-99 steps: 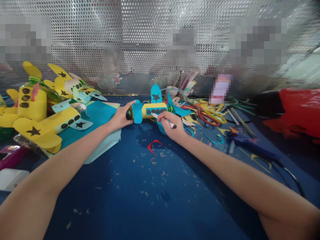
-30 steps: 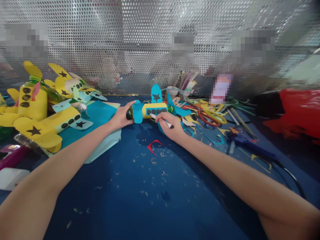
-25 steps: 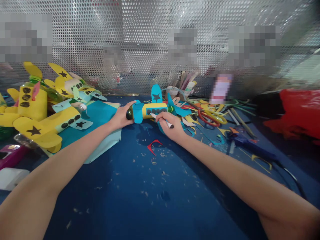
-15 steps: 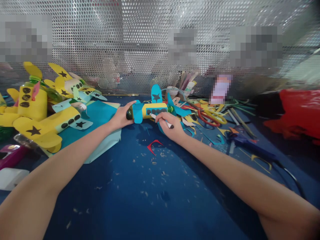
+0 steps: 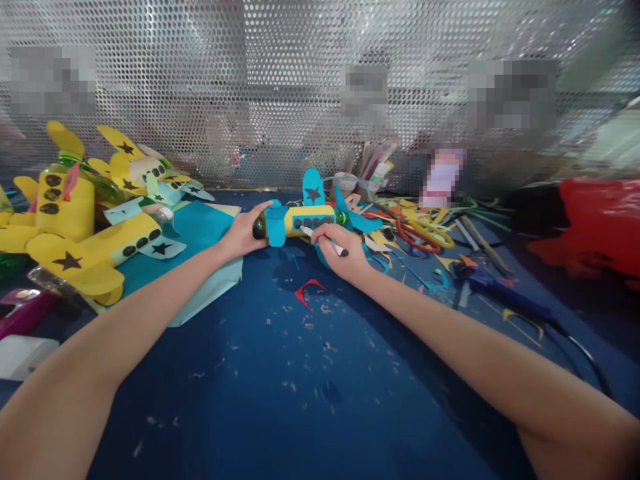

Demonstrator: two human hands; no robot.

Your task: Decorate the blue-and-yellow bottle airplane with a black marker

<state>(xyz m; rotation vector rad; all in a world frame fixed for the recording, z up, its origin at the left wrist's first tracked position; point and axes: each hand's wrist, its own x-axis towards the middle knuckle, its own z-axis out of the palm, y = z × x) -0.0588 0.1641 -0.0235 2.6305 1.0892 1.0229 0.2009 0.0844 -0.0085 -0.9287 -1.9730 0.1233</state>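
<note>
A toy plane (image 5: 300,219) made from a bottle lies at the far middle of the blue table (image 5: 300,373). It has a yellow body with black dots, blue wings and a blue tail fin with a black star. My left hand (image 5: 243,231) grips its dark nose end. My right hand (image 5: 339,249) is closed on a white marker (image 5: 325,241), whose tip touches the yellow body just below the dots.
Several finished yellow planes (image 5: 85,220) sit on teal paper (image 5: 200,233) at the left. Paper scraps, red scissors (image 5: 415,237), sticks and a glue gun (image 5: 493,283) with its cord lie at the right. A red bag (image 5: 595,223) is far right; a perforated metal wall (image 5: 280,87) stands behind.
Almost nothing has moved. My right hand has shifted the marker very slightly along the plane's yellow body; my left hand keeps its hold on the nose.
</note>
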